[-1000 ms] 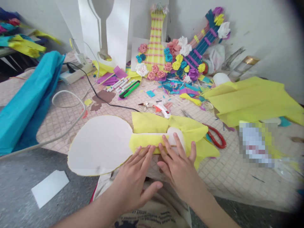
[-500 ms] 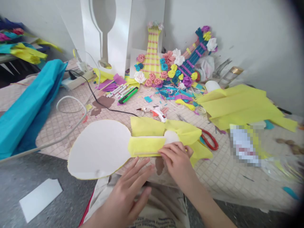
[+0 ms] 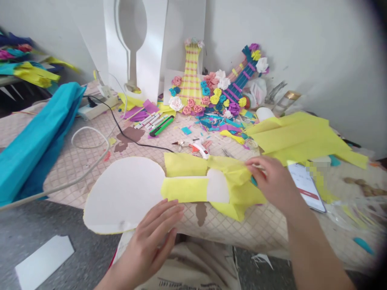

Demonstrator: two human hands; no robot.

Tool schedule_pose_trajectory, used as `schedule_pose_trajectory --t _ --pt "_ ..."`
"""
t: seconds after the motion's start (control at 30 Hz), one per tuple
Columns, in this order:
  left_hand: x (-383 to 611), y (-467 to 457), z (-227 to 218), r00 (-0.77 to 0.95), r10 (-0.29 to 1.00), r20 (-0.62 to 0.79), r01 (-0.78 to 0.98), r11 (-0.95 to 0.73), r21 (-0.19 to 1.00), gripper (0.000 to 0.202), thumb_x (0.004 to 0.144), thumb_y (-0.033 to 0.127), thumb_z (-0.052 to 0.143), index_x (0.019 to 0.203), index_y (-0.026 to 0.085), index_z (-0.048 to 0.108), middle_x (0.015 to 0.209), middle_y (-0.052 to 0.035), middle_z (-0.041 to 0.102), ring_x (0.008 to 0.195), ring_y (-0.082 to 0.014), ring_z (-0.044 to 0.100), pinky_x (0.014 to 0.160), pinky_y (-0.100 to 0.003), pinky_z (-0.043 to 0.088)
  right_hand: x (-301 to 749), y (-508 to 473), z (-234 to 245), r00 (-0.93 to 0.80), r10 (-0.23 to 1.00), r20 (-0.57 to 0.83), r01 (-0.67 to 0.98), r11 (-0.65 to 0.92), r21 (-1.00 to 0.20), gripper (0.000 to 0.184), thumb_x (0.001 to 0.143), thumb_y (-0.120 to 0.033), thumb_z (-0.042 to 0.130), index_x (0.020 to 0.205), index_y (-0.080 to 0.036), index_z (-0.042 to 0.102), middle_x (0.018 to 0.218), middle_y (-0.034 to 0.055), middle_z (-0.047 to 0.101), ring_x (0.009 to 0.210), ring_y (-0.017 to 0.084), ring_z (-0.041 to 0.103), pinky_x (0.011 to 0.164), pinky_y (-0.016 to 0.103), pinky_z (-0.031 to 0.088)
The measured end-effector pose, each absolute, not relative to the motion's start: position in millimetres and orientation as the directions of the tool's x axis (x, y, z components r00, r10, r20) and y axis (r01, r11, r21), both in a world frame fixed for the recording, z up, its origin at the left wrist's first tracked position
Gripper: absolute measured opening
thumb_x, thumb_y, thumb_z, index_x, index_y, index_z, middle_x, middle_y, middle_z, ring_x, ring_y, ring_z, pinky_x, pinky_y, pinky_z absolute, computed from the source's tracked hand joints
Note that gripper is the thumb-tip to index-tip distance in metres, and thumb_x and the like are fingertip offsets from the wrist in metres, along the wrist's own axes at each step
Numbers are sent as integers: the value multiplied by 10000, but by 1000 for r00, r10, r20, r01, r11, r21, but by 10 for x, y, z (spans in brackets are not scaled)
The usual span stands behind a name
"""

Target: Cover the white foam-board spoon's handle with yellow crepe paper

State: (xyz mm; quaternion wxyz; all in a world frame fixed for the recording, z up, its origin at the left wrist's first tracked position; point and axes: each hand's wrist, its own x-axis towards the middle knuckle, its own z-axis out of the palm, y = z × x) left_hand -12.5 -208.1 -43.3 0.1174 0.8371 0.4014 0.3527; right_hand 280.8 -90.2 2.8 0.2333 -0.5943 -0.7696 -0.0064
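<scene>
A white guitar-shaped board (image 3: 123,197) lies at the table's front edge, its round body to the left. Yellow crepe paper (image 3: 184,189) covers its neck, and loose yellow flaps spread behind the neck and around the head end. My left hand (image 3: 157,229) is open, fingers stretched, with the fingertips at the board's lower edge where body meets neck. At the head end, my right hand (image 3: 272,181) pinches the upper right corner of the yellow crepe paper between thumb and fingers. The scissors are mostly hidden behind this hand.
A hot glue gun (image 3: 199,149) lies just behind the board, its black cord running left. Behind it are a green cutter (image 3: 162,126), markers and two decorated paper guitars (image 3: 191,76). A phone (image 3: 306,187) and yellow crepe sheets (image 3: 296,137) are right; a blue roll (image 3: 39,137) is left.
My right hand has moved from the neck's lower edge to the right and up, taking the crepe paper's corner. My left hand has shifted slightly left and down.
</scene>
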Motion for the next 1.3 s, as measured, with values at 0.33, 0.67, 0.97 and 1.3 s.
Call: schedule_pose_trajectory --t 0.33,0.67,0.97,1.3 --pt "-193 -1608 -358 306 847 435 784 -483 390 374 818 135 470 1187 201 472 1206 -75 550 1150 -223 441 936 -422 395 3087 -256 -108 -93 960 264 949 166 -270 135 722 -206 554 797 -129 637 818 121 659 727 234 592 688 376 446" --pt "-183 -1503 -463 288 849 444 774 -479 414 269 815 108 474 1074 138 536 1015 -87 604 989 -194 502 907 -381 384 2216 -839 68 -626 778 51 675 573 -465 203 843 -277 482 936 -181 634 955 62 644 898 194 560 783 327 428" --pt "-179 -1441 -450 235 862 449 816 -426 391 180 814 131 490 958 157 595 857 -56 612 847 -180 518 856 -383 393 2021 -809 -187 -574 815 80 682 530 -505 85 773 -189 579 693 -181 608 674 7 598 697 153 532 674 294 403" --pt "-169 -1434 -436 208 902 378 913 -318 256 204 837 164 435 957 186 599 1042 -90 552 948 -220 490 812 -382 406 1993 -886 -377 -509 845 163 708 519 -479 146 817 -186 508 887 -186 637 907 53 609 913 202 495 837 361 354"
